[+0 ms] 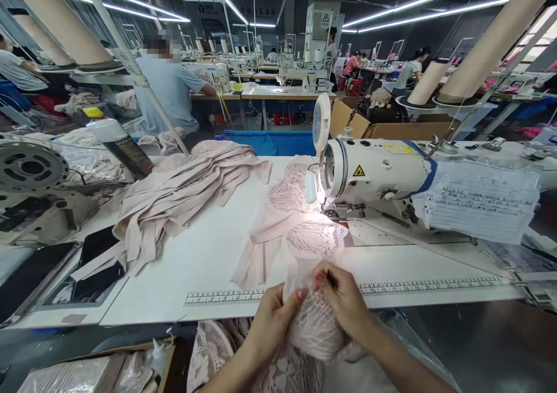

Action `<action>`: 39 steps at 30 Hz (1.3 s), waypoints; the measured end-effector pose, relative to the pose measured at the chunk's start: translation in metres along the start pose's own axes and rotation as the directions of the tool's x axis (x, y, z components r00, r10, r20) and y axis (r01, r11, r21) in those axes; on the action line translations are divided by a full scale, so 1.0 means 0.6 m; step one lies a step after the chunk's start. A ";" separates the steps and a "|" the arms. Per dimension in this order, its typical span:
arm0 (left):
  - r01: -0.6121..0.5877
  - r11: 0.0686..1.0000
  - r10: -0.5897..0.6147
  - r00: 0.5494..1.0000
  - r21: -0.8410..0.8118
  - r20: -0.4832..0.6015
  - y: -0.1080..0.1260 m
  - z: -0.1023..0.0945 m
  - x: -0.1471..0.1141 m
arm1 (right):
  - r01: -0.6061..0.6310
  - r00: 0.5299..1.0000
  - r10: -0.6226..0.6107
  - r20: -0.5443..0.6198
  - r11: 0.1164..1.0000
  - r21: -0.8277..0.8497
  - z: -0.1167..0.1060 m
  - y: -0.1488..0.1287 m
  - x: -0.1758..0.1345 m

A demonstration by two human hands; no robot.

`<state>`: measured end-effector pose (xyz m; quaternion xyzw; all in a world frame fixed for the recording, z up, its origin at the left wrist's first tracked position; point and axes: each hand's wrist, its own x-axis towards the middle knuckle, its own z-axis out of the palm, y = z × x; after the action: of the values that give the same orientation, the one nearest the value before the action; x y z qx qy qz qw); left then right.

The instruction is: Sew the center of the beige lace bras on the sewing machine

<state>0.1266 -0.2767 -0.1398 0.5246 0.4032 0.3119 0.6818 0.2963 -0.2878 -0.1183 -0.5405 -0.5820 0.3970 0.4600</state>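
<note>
My left hand (275,314) and my right hand (343,301) are close together at the table's front edge. Both pinch a pale pink lace bra piece (315,329), whose rounded cup hangs over the edge between them. More of the lace runs up from my fingers to a lace cup (311,236) lying beside the needle area of a white sewing machine (374,166). A lamp lights that spot. Flat pink fabric strips (261,253) lie left of the lace. A printed ruler (226,297) runs along the edge, partly hidden by my hands.
A heap of pink fabric strips (191,184) covers the left of the table, near a spray can (122,146). Handwritten paper (478,195) hangs on the machine. More lace pieces (211,352) and an open box (87,372) sit below the edge. A person (165,88) works ahead.
</note>
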 end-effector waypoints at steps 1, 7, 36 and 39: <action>0.012 0.998 -0.017 0.997 -0.070 -0.072 -0.002 0.004 0.001 | -0.012 0.988 0.007 -0.153 0.999 -0.032 0.010 0.008 -0.001; -0.042 0.973 0.026 0.997 0.226 0.072 0.020 -0.026 0.026 | -0.137 0.974 0.123 -0.190 0.989 -0.062 0.026 0.032 0.001; 0.130 0.814 -0.181 0.983 -0.566 -0.034 0.012 0.004 0.038 | -0.190 0.978 0.207 0.025 0.934 -0.303 -0.032 0.054 0.017; -0.052 0.923 -0.042 0.972 -0.381 -0.233 0.037 -0.023 0.060 | 0.039 0.980 0.102 0.169 0.743 -0.668 -0.021 0.053 0.009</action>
<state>0.1316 -0.2341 -0.1282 0.3407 0.4110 0.4471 0.7177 0.3169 -0.2795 -0.1446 -0.6376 -0.7183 0.2207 0.1697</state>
